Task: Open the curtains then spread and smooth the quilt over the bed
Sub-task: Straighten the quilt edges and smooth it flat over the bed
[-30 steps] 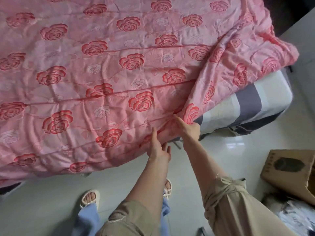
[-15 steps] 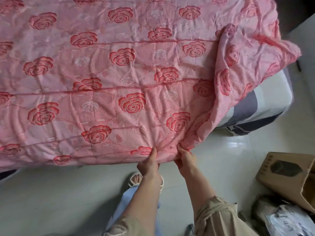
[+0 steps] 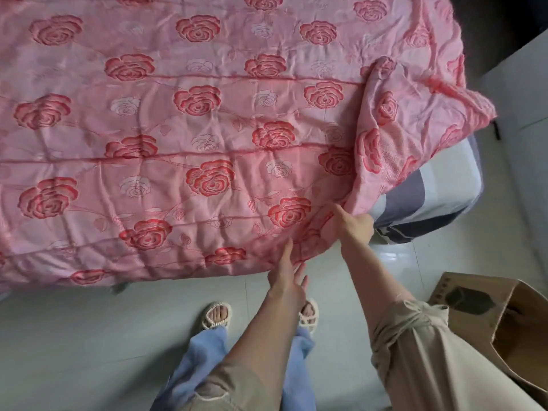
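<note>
You wear khaki sleeves (image 3: 415, 345) rolled and knotted near the elbows, light blue frayed-hem jeans (image 3: 204, 360), and cream rope-strap sandals (image 3: 216, 317) below the jeans' hems; forearms bare.

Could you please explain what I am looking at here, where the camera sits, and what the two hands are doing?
There is no machine: a person wears one wide-angle camera on the head, looking down at their own arms. A pink rose-patterned quilt lies over a bed, whose striped mattress shows at the right corner, where the quilt is folded back. The right hand grips the quilt's near edge by that fold. The left hand touches the same edge with fingers mostly extended. On the tiled floor stands a cardboard box, by the person's sandalled feet.
</note>
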